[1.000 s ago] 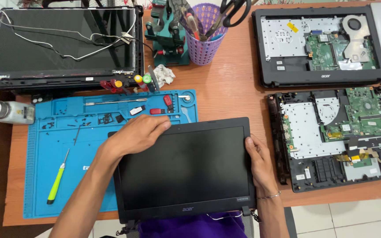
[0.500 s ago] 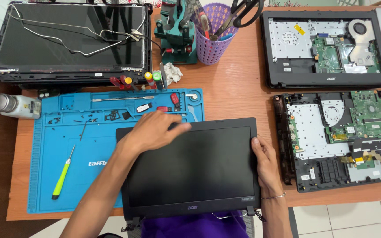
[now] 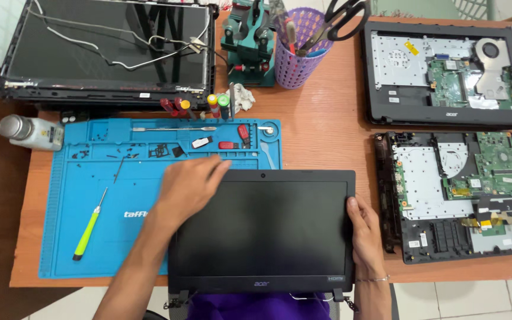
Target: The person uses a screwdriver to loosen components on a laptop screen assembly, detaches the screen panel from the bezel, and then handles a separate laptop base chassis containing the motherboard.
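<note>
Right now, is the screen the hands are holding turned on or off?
Off. The laptop screen panel is plain black all over, with no picture or glow, while the left hand rests on its corner and the right hand grips its edge.

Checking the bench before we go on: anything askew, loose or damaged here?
Nothing spilled. The screen panel held by both hands overhangs the table edge, hinges dangling. Small screws lie scattered on the blue mat. The rear panel has loose cables across it. Both laptop bases lie opened, boards exposed.
</note>
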